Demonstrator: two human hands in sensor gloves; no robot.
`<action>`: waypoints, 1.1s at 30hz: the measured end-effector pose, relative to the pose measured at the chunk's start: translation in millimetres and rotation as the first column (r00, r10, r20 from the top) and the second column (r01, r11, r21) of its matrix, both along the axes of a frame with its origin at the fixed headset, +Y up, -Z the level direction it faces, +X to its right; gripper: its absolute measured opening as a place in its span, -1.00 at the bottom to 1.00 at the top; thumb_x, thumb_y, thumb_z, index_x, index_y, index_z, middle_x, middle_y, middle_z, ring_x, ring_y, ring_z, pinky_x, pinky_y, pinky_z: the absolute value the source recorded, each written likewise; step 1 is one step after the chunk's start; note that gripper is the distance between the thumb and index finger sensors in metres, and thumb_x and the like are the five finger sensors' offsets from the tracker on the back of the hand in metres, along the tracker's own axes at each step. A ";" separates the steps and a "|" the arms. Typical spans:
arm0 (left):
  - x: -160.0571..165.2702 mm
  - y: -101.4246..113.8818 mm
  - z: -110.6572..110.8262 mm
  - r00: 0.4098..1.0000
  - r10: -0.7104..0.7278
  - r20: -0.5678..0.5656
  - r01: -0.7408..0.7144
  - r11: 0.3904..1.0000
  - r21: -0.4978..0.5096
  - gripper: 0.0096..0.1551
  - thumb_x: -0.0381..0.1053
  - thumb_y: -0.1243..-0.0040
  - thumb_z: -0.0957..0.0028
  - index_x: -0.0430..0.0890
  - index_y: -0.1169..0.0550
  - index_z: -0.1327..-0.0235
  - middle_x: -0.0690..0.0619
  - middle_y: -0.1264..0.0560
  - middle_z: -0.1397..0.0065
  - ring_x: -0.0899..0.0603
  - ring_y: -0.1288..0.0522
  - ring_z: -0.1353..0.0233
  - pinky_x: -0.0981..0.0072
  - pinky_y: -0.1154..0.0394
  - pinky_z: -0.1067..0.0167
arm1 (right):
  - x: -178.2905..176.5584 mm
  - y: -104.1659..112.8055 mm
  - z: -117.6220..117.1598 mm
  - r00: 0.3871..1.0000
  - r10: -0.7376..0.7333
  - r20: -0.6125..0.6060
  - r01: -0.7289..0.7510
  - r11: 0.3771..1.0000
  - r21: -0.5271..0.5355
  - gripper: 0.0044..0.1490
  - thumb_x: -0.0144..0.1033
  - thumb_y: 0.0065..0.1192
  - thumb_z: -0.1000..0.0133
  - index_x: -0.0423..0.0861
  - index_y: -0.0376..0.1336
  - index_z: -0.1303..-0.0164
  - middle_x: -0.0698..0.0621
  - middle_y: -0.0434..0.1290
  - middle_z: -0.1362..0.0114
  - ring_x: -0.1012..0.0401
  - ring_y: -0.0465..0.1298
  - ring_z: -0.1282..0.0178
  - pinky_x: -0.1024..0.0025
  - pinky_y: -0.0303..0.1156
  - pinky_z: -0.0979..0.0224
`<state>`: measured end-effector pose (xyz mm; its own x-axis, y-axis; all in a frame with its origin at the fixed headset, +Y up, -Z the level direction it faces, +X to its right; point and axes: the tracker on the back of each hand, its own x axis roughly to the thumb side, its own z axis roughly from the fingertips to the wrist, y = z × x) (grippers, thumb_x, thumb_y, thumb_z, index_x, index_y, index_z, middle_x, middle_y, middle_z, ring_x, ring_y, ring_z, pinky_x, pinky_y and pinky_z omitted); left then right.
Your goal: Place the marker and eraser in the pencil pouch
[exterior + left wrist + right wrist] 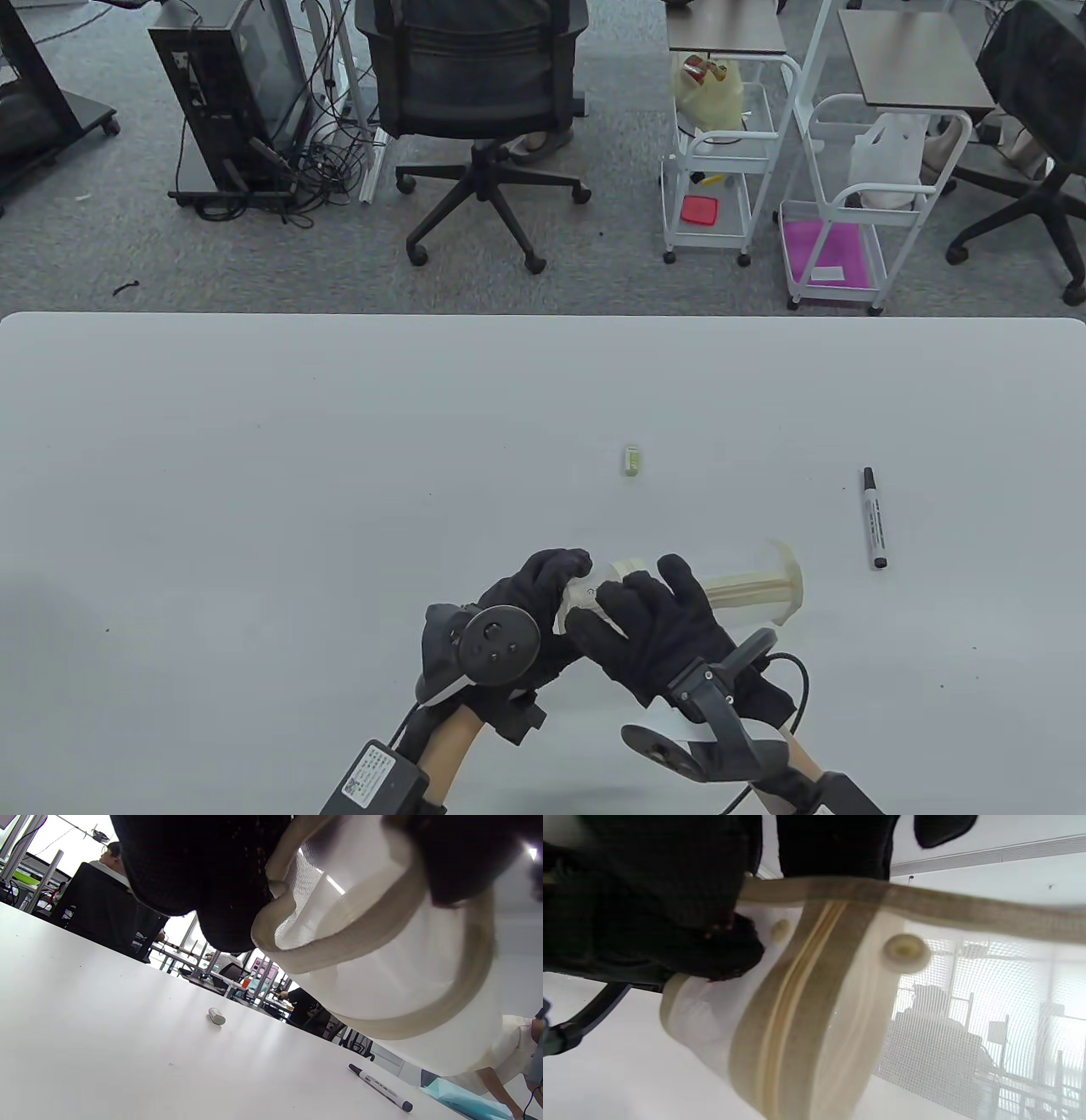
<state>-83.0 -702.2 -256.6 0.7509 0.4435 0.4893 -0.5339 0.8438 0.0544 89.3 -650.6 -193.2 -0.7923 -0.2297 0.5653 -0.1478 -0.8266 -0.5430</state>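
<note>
Both gloved hands, left hand (543, 607) and right hand (657, 624), grip the translucent cream-trimmed mesh pencil pouch (755, 586), lifted just off the white table (254, 475); I judge the step to be opening its zipper; neither of the 2 items is packed yet. Beyond the hands lies the small green-sleeved eraser (632, 459); right of the right hand lies the white black-capped marker (874, 518). Next move: spread the mouth, then free 1 hand to fetch. Marker's print is too small to read.
</note>
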 end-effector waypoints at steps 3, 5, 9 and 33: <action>2.0 -1.4 -0.7 1.000 -0.012 0.019 0.012 1.000 0.002 -0.10 0.42 -0.24 0.15 0.21 -0.28 -0.49 -0.03 -0.50 -0.48 -0.04 -0.74 -0.17 0.03 -0.64 -0.22 | 1.3 0.8 -1.5 0.996 -0.072 -0.058 0.073 0.997 0.022 -0.49 -0.18 0.43 0.13 0.26 0.42 -0.07 0.04 0.47 -0.29 0.05 0.58 -0.22 -0.23 0.22 -0.50; 6.5 -3.0 -0.1 0.999 -0.021 0.028 0.021 1.000 0.004 -0.13 0.42 -0.23 0.15 0.26 -0.28 -0.47 -0.03 -0.50 -0.49 -0.04 -0.74 -0.16 0.04 -0.65 -0.21 | 3.0 0.2 -3.4 0.993 -0.091 -0.071 0.093 0.995 0.029 -0.55 -0.22 0.41 0.10 0.24 0.45 -0.01 0.04 0.51 -0.24 0.07 0.60 -0.16 -0.22 0.25 -0.48; 11.7 -4.4 -0.6 0.999 -0.028 0.030 0.028 1.000 0.009 -0.17 0.40 -0.23 0.14 0.32 -0.28 -0.45 -0.03 -0.51 -0.50 -0.03 -0.76 -0.13 0.06 -0.67 -0.18 | 4.8 -2.6 -6.8 0.994 -0.085 -0.071 0.086 0.996 0.000 -0.58 -0.27 0.41 0.09 0.25 0.44 0.03 0.05 0.48 -0.27 0.07 0.59 -0.19 -0.21 0.25 -0.49; -25.5 -13.0 -27.0 0.995 0.059 -0.081 -0.062 0.997 -0.036 -0.23 0.39 -0.14 0.08 0.31 -0.29 -0.46 -0.04 -0.48 -0.53 -0.06 -0.74 -0.17 0.03 -0.65 -0.21 | 89.2 -6.3 -61.4 0.946 -0.174 0.275 0.211 0.971 -0.113 -0.59 -0.29 0.38 0.08 0.28 0.44 0.05 0.04 0.43 -0.33 0.06 0.54 -0.28 -0.22 0.22 -0.51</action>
